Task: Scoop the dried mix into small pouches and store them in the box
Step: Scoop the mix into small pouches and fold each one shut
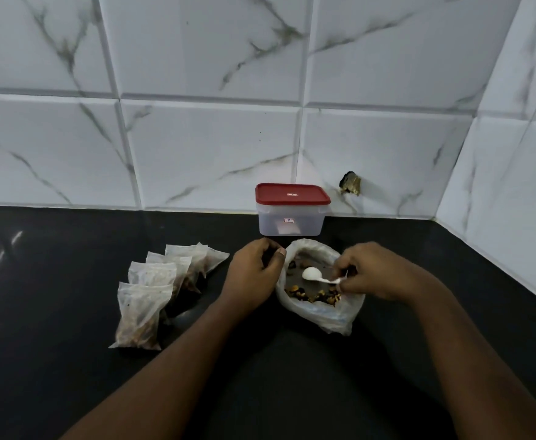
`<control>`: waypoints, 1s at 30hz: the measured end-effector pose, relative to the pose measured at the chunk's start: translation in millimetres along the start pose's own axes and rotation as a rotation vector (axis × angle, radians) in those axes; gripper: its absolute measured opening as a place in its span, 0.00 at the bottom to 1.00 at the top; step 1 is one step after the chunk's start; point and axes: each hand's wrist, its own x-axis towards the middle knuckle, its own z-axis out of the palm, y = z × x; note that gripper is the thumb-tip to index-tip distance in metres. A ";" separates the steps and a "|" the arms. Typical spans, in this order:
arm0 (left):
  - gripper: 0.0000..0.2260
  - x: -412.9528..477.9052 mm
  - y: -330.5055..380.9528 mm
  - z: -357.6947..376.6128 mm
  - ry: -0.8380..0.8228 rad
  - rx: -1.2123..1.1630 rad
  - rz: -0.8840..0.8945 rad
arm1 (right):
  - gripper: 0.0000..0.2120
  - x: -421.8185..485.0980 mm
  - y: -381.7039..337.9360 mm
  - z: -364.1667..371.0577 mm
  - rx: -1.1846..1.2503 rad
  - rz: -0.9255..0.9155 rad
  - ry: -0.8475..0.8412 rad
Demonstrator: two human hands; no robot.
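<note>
Now the right hand pinches the white spoon by its handle tip, its length lying leftward across the open bag of dried mix, bowl nearest the left hand, whose curled fingers meet the bag's rim, grip unclear.

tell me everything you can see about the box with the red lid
The translucent rectangular plastic box stands upright on the black countertop, near the white marbled wall tiles, just behind the open plastic bag of dried mix. Its red lid is on. A small label sits on its front. Contents unclear.
</note>
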 end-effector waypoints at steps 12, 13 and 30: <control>0.05 4.5 -4.8 -0.3 0.041 0.004 0.020 | 0.06 -0.1 8.2 -7.5 0.574 0.103 0.490; 0.05 4.5 -4.9 -0.6 0.041 0.005 0.021 | 0.05 0.1 8.2 -7.5 0.596 0.101 0.499; 0.03 1.6 -1.7 -2.2 0.030 -0.021 0.016 | 0.08 -2.3 -13.2 -4.1 0.231 -0.005 0.176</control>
